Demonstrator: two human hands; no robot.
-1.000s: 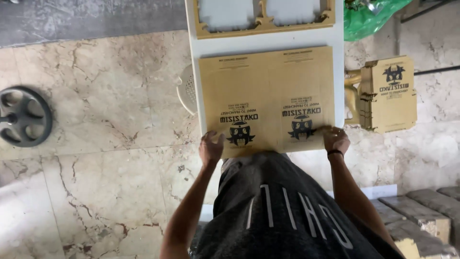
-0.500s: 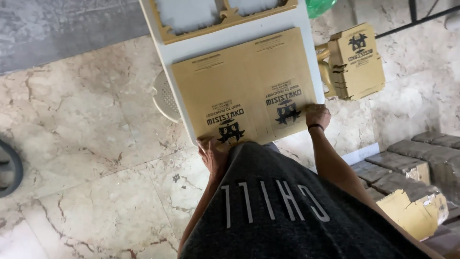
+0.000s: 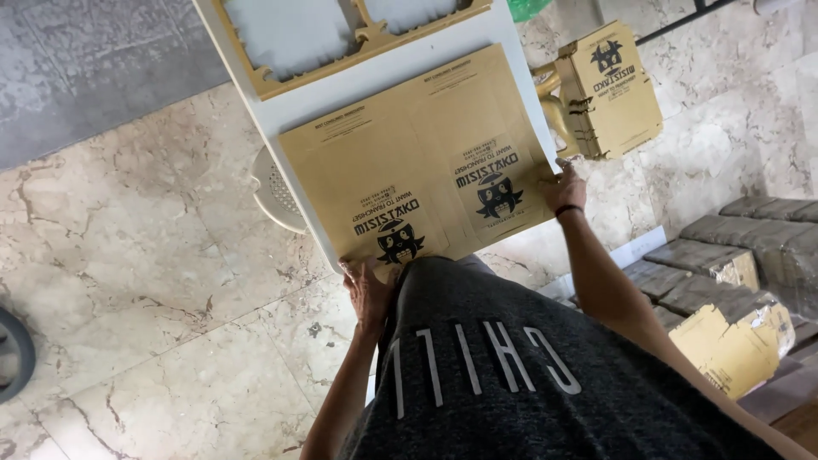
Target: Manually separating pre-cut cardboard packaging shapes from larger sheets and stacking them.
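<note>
Cardboard sheet (image 3: pixel 426 162) shifted, hands (image 3: pixel 368 290) gripping

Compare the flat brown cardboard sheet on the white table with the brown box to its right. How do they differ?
The cardboard sheet lies flat and unfolded; the box is folded into shape. The sheet rests on the white table, held at its near edge by the left hand and right hand; the box stands off the table, untouched. Both are brown with black print.

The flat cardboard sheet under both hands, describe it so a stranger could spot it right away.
Find the white table over the marble floor. On its near end lies the flat cardboard sheet, with the left hand and right hand at its near corners. Unlike the folded box standing to its right, it lies unfolded, showing two black printed figures.
</note>
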